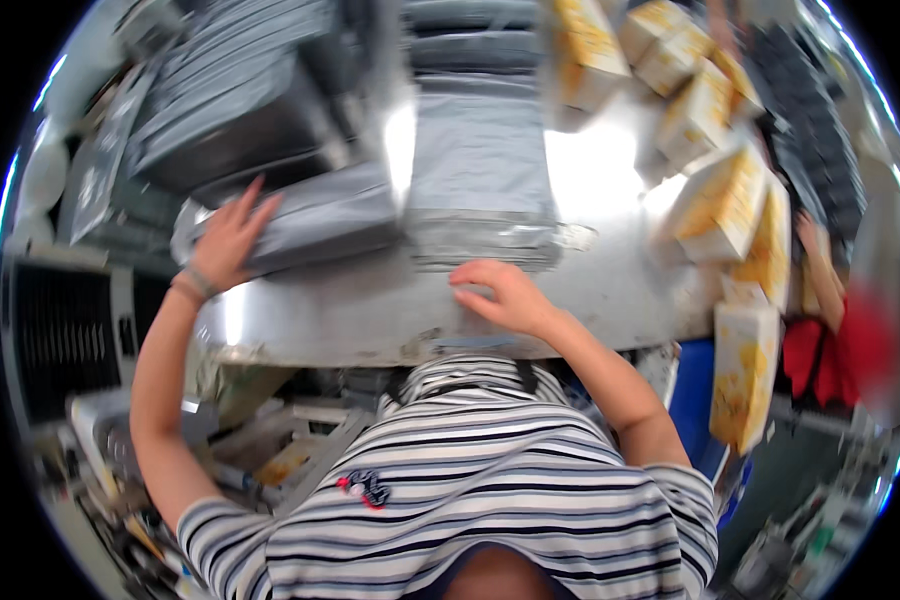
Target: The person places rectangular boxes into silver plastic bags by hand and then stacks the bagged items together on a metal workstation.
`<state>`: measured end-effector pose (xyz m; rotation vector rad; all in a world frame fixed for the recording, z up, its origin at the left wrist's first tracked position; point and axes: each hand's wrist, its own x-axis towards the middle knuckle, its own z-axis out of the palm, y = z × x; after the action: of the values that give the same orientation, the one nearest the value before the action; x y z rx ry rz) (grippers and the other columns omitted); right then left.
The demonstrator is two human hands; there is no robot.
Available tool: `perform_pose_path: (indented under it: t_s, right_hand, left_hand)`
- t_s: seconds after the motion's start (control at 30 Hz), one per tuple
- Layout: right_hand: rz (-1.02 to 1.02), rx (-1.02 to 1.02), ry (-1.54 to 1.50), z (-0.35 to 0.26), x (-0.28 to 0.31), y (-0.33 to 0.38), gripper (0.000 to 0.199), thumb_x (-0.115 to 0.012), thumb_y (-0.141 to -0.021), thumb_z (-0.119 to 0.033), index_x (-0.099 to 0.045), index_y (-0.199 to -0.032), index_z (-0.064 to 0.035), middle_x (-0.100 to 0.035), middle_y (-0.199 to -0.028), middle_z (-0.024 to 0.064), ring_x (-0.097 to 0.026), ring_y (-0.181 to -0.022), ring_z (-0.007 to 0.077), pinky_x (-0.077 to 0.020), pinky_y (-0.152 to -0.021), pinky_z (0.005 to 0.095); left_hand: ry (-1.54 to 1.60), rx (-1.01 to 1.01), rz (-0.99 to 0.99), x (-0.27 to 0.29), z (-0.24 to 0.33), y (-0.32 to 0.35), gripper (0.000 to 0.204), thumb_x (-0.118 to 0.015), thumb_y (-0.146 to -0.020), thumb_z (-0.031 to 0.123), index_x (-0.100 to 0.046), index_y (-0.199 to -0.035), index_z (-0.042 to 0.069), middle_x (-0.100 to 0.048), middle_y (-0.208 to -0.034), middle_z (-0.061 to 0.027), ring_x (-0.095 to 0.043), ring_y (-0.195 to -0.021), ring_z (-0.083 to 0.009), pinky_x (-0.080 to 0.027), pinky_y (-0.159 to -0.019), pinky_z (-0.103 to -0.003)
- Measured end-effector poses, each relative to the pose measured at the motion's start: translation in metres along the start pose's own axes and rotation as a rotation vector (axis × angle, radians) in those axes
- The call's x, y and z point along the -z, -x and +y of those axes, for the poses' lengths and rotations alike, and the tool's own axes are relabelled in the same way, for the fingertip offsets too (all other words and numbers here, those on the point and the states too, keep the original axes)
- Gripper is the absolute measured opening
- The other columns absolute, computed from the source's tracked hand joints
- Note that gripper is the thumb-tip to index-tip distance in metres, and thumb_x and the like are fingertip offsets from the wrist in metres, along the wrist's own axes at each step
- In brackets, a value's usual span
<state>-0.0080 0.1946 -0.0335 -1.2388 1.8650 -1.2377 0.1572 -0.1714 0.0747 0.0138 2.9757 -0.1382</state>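
A grey plastic-wrapped parcel [325, 215] lies at the left of the metal table, in front of a stack of similar parcels. My left hand [228, 235] rests on its left end with the fingers spread. In the middle, flat grey mailing bags [480, 165] lie in a pile with their near edge toward me. Just short of that edge my right hand [505, 297] hovers over or touches the table; which of the two I cannot tell. Its thumb stands apart from its bent fingers, and nothing shows between them.
The stacked grey parcels [225, 110] rise at the back left. White and yellow boxes [715, 215] stand along the table's right side, one [745, 375] at its near right corner. Beyond them is another person's arm [820, 270] by a red garment. The metal table [620, 290] ends close to my waist.
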Motion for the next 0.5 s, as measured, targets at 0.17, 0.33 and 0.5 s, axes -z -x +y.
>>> perform_pose_path:
  t_s: [0.17, 0.33, 0.5]
  right_hand:
    - [0.36, 0.041, 0.426, 0.021, 0.091, 0.055, 0.021, -0.065, -0.08, -0.017, -0.065, -0.098, -0.0064, -0.064, -0.103, 0.0088, -0.062, -0.093, 0.0278, -0.0495, -0.082, 0.0354]
    - [0.758, -0.394, 0.935, 0.035, 0.272, 0.203, 0.08, -0.078, -0.065, -0.022, -0.042, -0.133, -0.003, -0.049, -0.128, 0.0184, -0.045, -0.122, 0.0319, -0.0351, -0.103, 0.0378]
    - [0.555, -0.789, 1.287, 0.074, 0.296, 0.278, 0.11, -0.085, -0.05, -0.03, -0.028, -0.143, -0.0176, -0.048, -0.123, 0.0206, -0.044, -0.116, 0.0385, -0.0364, -0.1, 0.0444]
  left_hand:
    - [-0.284, 0.324, -0.002, -0.054, -0.106, 0.038, 0.122, -0.08, -0.046, -0.001, -0.017, -0.147, 0.022, -0.041, -0.13, -0.016, -0.04, -0.121, -0.0359, -0.032, -0.102, -0.045]
    - [-0.427, 0.384, 0.043, -0.073, -0.119, 0.024, 0.125, -0.083, -0.048, 0.005, -0.011, -0.148, 0.025, -0.039, -0.132, -0.0159, -0.039, -0.122, -0.0351, -0.032, -0.101, -0.045]
    - [-0.023, 0.081, 0.361, -0.028, 0.01, -0.016, 0.095, -0.079, -0.055, 0.007, -0.036, -0.14, 0.016, -0.037, -0.138, -0.0162, -0.036, -0.125, -0.0376, -0.029, -0.103, -0.046]
